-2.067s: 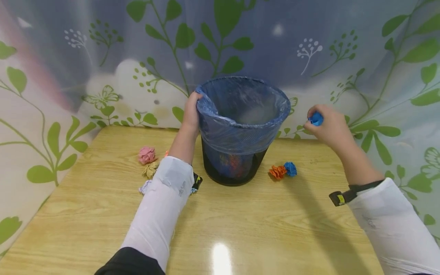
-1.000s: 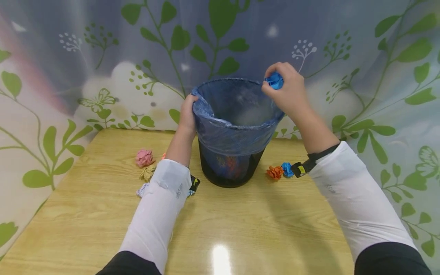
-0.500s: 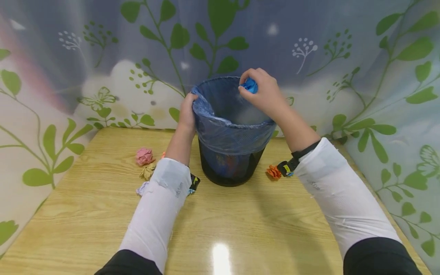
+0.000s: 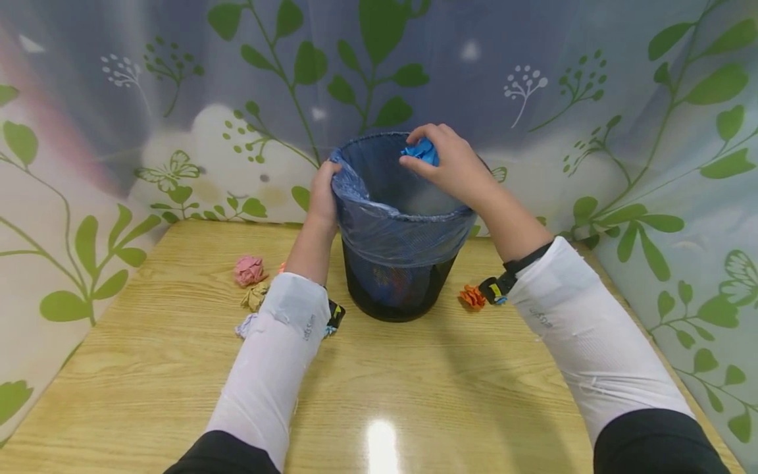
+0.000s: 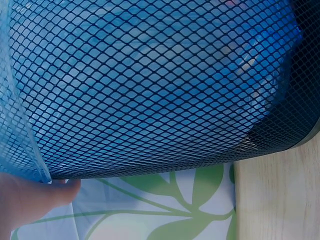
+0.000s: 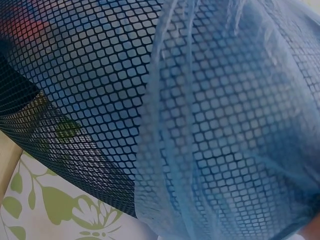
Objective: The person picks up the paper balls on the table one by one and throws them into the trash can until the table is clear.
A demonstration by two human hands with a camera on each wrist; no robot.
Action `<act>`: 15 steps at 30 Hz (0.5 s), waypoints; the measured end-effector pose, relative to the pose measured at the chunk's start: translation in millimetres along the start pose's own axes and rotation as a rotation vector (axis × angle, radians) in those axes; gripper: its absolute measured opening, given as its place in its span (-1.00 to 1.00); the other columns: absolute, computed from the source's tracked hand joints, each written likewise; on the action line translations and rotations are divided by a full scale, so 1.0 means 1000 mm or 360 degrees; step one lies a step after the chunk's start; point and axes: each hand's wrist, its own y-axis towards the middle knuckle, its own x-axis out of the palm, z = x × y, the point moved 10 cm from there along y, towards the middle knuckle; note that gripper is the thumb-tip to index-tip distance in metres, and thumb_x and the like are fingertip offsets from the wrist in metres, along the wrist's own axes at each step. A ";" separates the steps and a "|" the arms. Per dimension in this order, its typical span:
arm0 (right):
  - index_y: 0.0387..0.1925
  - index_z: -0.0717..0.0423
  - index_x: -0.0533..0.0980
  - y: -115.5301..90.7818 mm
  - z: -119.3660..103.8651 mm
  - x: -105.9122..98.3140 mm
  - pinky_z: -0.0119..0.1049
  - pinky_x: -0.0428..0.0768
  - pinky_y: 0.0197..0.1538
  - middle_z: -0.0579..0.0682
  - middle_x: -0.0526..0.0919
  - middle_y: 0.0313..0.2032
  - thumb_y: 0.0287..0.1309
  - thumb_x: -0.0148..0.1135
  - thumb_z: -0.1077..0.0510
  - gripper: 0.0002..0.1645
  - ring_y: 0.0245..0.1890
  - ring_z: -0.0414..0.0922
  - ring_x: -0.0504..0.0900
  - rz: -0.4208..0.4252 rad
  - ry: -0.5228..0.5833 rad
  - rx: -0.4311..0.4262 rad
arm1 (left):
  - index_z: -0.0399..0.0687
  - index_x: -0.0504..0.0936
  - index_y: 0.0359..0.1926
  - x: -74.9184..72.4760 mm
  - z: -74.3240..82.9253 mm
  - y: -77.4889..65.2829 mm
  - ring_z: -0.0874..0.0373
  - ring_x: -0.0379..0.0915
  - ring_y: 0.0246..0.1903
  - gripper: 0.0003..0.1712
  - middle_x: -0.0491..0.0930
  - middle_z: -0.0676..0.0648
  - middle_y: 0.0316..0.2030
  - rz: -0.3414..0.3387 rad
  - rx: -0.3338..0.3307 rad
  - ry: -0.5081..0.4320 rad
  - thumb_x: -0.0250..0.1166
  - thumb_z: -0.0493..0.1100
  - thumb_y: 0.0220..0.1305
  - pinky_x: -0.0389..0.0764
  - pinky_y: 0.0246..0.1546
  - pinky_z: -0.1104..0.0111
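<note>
Bin (image 4: 358, 280) stands upright toward the far side of the table (image 4: 177, 388), black mesh with a blue liner (image 4: 408, 238) folded over its rim. Low inside, patches of red and blue show through the mesh, too blurred to tell piece from piece. On the left, the left hand (image 4: 324, 196) grips the lined rim, its fingers partly hidden. The right hand (image 4: 454, 163) is over the right part of the mouth, thumb and fingers curved round a crumpled blue ball (image 4: 423, 152) that fills the gap between them.

Right of the bin, an orange ball (image 4: 472, 297) lies beside a second blue ball (image 4: 501, 301), mostly covered by the right wrist camera (image 4: 491, 290). To the left lie a pink ball (image 4: 249, 270), a tan ball (image 4: 254, 297) and a lavender ball (image 4: 244, 326); the left sleeve (image 4: 266, 372) hides part of the last two. A light-blue scrap (image 4: 329, 331) peeks out by the left wrist camera (image 4: 335, 315), and a coral scrap (image 4: 281, 267) beside the left forearm. Behind everything hangs a leaf-print backdrop (image 4: 260, 85).
</note>
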 end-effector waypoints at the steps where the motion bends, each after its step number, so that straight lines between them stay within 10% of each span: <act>1: 0.35 0.05 0.26 0.001 -0.001 0.001 0.02 0.36 0.23 0.18 0.30 0.28 0.34 0.07 -0.15 -0.34 0.23 0.11 0.34 -0.0016 -0.0006 -0.0015 | -0.19 0.42 0.00 0.000 0.000 0.000 0.24 0.31 -0.20 -0.54 0.38 0.00 -0.06 0.0002 0.0003 0.0002 -0.13 -0.05 0.16 0.34 -0.09 0.50; 8: 0.53 -0.11 -0.21 0.003 -0.004 0.006 0.17 -0.22 0.46 0.10 -0.23 0.53 0.39 -0.06 -0.18 -0.12 0.52 0.13 -0.34 -0.0062 -0.0095 -0.0086 | -0.14 0.43 -0.01 -0.005 -0.001 -0.001 0.22 0.29 -0.14 -0.55 0.36 0.02 -0.01 0.0025 0.0004 0.0067 -0.12 -0.04 0.17 0.31 -0.04 0.47; 15: 0.51 -0.27 -0.41 0.000 -0.003 0.002 0.26 -0.38 0.42 0.01 -0.52 0.51 0.38 -0.14 -0.28 -0.07 0.49 0.08 -0.57 -0.0017 -0.0152 -0.0060 | -0.11 0.44 -0.10 -0.003 0.001 0.000 0.25 0.33 -0.27 -0.62 0.40 0.05 -0.16 0.0011 0.0008 0.0032 -0.12 -0.05 0.16 0.36 -0.12 0.50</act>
